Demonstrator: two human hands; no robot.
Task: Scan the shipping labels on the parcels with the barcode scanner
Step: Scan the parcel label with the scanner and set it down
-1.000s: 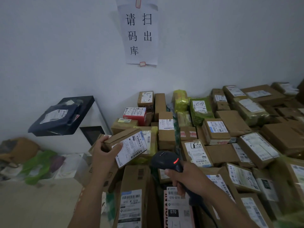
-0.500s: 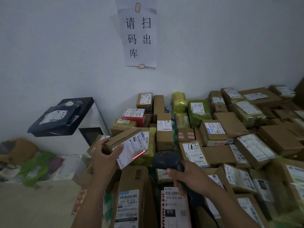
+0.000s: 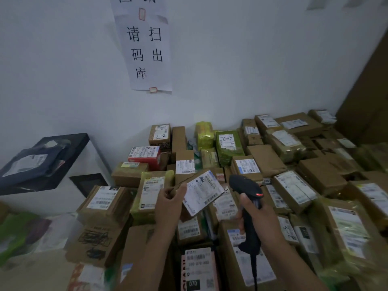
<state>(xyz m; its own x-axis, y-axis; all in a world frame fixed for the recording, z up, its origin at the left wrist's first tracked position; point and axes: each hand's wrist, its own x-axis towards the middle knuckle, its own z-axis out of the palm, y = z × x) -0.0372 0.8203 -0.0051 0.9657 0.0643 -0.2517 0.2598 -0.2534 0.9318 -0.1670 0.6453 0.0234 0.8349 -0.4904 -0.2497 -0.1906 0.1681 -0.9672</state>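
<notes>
Since half a second ago the small parcel (image 3: 202, 193) has swung right and now sits just beside the scanner (image 3: 244, 184). The red scan line that was across its label is gone too. The left hand (image 3: 168, 206) grips the parcel by its left edge, thumb on the label side, holding it up over the pile of parcels (image 3: 294, 185). The right hand (image 3: 259, 219) is wrapped round the scanner's handle, and there's a small red light on the back of the head.

My guess is this one's just been read. There's still a whole heap left, and I can't tell which of those are already done.

The scanner's long axis runs from the handle near the person up to the head. The nose aims up and left, toward the parcel's right corner, and the cable hangs down.
</notes>
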